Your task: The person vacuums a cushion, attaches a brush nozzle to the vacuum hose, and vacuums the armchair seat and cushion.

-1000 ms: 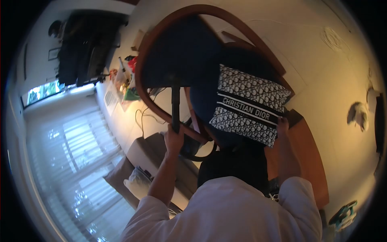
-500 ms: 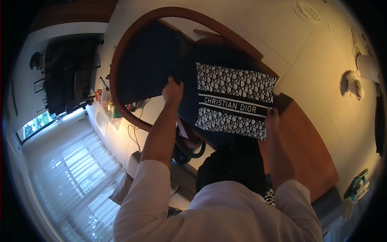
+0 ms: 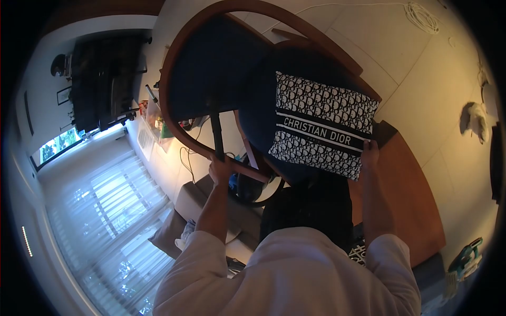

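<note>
Fingers, two sets, both closed: those of my left hand (image 3: 220, 170) clenched round the near end of a black vacuum wand (image 3: 216, 134), those of my right hand (image 3: 370, 152) pinching the right edge of a cushion.

Left to right:
- Sheer curtains (image 3: 108, 197), white, daylit, far left of my left fingers.
- Clear plastic bag (image 3: 155, 122), mixed contents, beyond and left of the same fingers; dark cables (image 3: 185, 158) nearer them.
- Sofa (image 3: 191, 202), grey-brown, below and left of that grip.
- Armchair frame (image 3: 167, 102), curved reddish-brown wood, sweeping beyond both hands; dark blue upholstery (image 3: 216, 68) inside. Wand's far end reaches this upholstery; contact too dark to tell.
- Black hose (image 3: 279, 190), looped, between my hands, nearer my body.
- Cushion (image 3: 324, 124), black and white, patterned, band lettered "CHRISTIAN DIOR", over the dark blue seat, extending left and away from my right fingers, which grip beside the band's end.
- Wooden panel (image 3: 408, 195), reddish-brown, curved, right of and below my right fingers.
- White cable coil (image 3: 421, 18), on the tiled floor (image 3: 416, 63), well beyond those fingers.
</note>
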Tool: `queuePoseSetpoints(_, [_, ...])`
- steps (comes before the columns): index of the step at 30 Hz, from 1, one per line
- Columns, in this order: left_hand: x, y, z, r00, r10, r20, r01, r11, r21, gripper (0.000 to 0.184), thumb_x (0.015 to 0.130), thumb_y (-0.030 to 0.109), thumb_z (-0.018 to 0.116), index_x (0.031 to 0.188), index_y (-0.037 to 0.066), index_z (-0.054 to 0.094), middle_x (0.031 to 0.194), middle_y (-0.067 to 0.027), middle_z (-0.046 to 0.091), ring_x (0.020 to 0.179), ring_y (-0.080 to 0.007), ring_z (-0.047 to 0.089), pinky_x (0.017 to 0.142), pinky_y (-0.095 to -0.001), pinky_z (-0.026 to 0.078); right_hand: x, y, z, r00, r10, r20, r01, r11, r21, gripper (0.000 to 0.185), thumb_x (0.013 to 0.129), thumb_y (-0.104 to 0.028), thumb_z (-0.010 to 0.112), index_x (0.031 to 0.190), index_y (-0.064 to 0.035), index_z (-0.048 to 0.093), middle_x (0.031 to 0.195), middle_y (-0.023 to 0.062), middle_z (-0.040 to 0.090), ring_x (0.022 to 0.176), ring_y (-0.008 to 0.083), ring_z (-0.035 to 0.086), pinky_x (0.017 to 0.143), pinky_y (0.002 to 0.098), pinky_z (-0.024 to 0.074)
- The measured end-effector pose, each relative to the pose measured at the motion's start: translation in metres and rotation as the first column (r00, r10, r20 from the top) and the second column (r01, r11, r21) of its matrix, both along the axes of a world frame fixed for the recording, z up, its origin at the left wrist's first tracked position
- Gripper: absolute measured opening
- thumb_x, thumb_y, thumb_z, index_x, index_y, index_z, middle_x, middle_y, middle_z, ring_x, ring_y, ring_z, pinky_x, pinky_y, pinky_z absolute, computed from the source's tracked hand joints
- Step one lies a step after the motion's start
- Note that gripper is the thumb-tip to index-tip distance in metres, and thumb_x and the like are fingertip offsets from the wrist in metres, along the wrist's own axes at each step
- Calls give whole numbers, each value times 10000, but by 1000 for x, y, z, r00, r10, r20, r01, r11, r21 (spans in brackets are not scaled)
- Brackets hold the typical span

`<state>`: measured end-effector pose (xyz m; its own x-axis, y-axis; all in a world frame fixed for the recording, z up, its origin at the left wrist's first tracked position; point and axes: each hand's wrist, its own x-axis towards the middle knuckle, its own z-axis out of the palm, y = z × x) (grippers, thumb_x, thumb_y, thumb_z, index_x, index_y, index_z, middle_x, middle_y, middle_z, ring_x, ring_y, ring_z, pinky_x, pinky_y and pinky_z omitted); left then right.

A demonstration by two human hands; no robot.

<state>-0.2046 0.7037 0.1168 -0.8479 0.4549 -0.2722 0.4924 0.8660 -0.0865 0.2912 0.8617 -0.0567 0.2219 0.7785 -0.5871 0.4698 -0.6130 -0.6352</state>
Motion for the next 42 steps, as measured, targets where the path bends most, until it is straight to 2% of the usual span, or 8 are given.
queuePoseSetpoints(4, [17, -31, 18, 997, 68, 44, -68, 998, 0, 528, 867, 472, 629, 1117, 18, 526, 933, -270, 694, 912, -477, 664, 812, -568, 513, 2, 2, 1, 998, 35, 48, -32, 997, -67, 310, 1015, -244, 531, 1171, 15, 596, 1070, 233, 669, 1016, 382, 656, 851, 442, 494])
queuePoseSetpoints(9, [57, 15, 24, 990, -35, 140, 35, 999, 6, 500, 869, 460, 636, 1109, 30, 545, 952, -271, 692, 922, -471, 666, 820, -562, 513, 4, 5, -8, 999, 2, 42, 1, 996, -86, 301, 1010, -236, 545, 1174, 8, 608, 1100, 212, 684, 1035, 320, 667, 866, 402, 499])
queuePoseSetpoints(16, [74, 186, -50, 892, -412, 185, 420, 907, -7, 530, 898, 399, 636, 1213, 0, 486, 1004, -265, 695, 952, -430, 685, 847, -500, 551, 1, 10, 1, 995, 57, 83, -47, 993, -110, 323, 1010, -255, 545, 1189, 5, 610, 1100, 206, 687, 1051, 327, 662, 892, 413, 494])
queuePoseSetpoints(25, [22, 186, -105, 903, -408, 136, 417, 908, -40, 505, 883, 382, 651, 1207, 30, 490, 980, -237, 700, 935, -413, 694, 847, -527, 547, 3, 8, 0, 993, 107, 51, -105, 994, -39, 295, 1029, -231, 520, 1155, 22, 604, 1053, 200, 687, 991, 310, 668, 845, 419, 496])
queuePoseSetpoints(32, [3, 72, -75, 978, -83, 190, 108, 987, -123, 495, 872, 415, 622, 1189, 55, 499, 1012, -250, 701, 971, -448, 674, 859, -544, 530, 0, 10, 6, 997, 70, 23, -68, 996, -64, 303, 1017, -229, 541, 1171, 26, 599, 1079, 227, 682, 1027, 339, 664, 865, 414, 496])
queuePoseSetpoints(36, [4, 4, -71, 991, -4, 130, 20, 992, -126, 437, 881, 417, 605, 1111, 48, 555, 995, -263, 702, 965, -454, 675, 866, -542, 525, -2, 10, 7, 990, 128, 63, -123, 989, -81, 305, 1017, -232, 540, 1180, 19, 600, 1087, 226, 682, 1035, 340, 663, 869, 418, 496])
queuePoseSetpoints(38, [0, -29, -72, 985, 155, 78, -146, 983, -110, 439, 888, 419, 602, 1099, 36, 571, 1022, -274, 692, 992, -459, 664, 881, -542, 518, -5, 16, 14, 997, 71, 18, -68, 991, -117, 309, 1014, -235, 539, 1184, 17, 600, 1092, 224, 683, 1035, 342, 662, 875, 414, 495])
queuePoseSetpoints(42, [22, -37, -20, 980, 138, 140, -121, 985, -122, 478, 883, 424, 603, 1120, 11, 566, 1042, -285, 683, 999, -454, 660, 869, -549, 511, 1, 9, 9, 971, 177, 158, -164, 982, -97, 315, 1012, -231, 536, 1193, 20, 597, 1108, 218, 679, 1046, 339, 659, 883, 406, 494])
